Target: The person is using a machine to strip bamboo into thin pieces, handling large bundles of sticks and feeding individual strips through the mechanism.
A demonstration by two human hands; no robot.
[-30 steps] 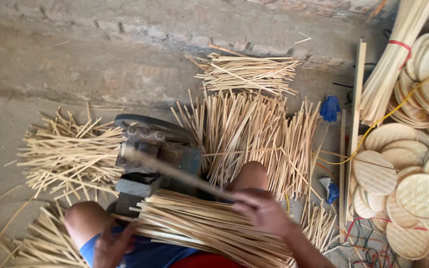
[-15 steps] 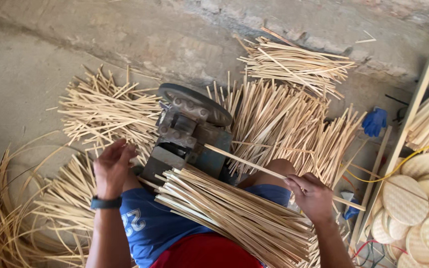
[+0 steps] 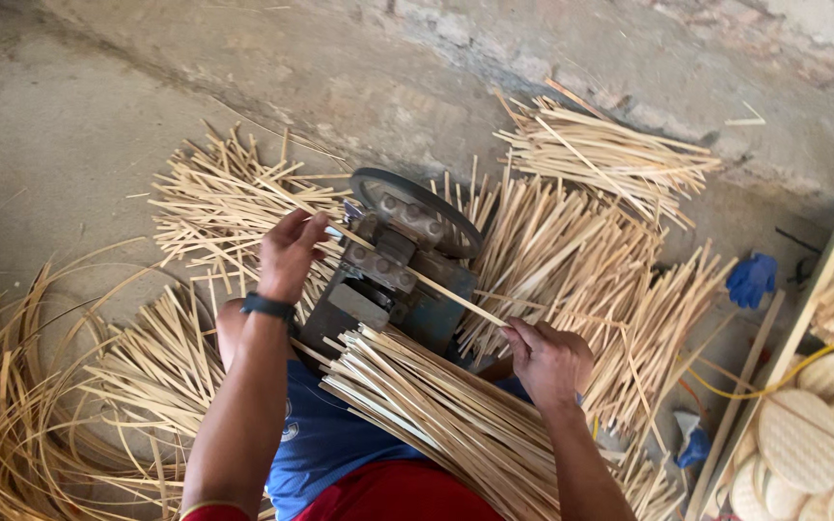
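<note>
A small grey-blue splitting machine (image 3: 393, 270) with a dark wheel stands on the ground between my knees. One thin bamboo strip (image 3: 451, 289) runs through it. My right hand (image 3: 547, 362) grips the strip's near end on the machine's right side. My left hand (image 3: 290, 253), with a dark wristband, pinches the strip where it comes out at the machine's left. A thick bundle of bamboo strips (image 3: 436, 415) lies across my lap, just under my right hand.
Heaps of cut bamboo sticks (image 3: 581, 260) lie behind and to both sides of the machine. Curled shavings (image 3: 12, 405) pile up at the left. Round woven discs (image 3: 803, 439), a blue glove (image 3: 753, 278) and long slats sit at the right.
The camera has swung left and closer. My left hand rose from beside the machine to the strip's exit side and closed on it. My right hand keeps hold of the strip.
</note>
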